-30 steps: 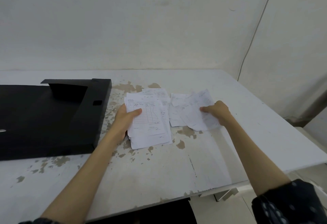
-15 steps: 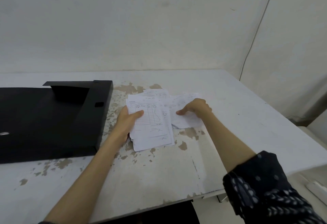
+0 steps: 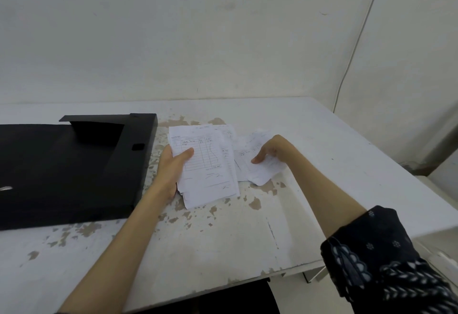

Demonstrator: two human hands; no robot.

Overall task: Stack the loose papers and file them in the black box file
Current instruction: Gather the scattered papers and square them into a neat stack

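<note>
On white bench (image 3: 223,239) with peeling paint, head view: flat black box file (image 3: 74,165) lies open at left. Left hand (image 3: 173,167) grips stack of white printed papers (image 3: 210,165) by its left edge, thumb on top sheet, stack just right of file. Right hand (image 3: 272,150) pinches loose crumpled white papers (image 3: 252,162), which touch stack's right edge. Dark patterned sleeve (image 3: 384,264) on right arm. Thin cable (image 3: 357,41) runs down white wall.

box file (image 3: 74,165) left on table (image 3: 223,239) | paper stack (image 3: 208,165) beside it | loose sheets (image 3: 252,165) right of stack
</note>
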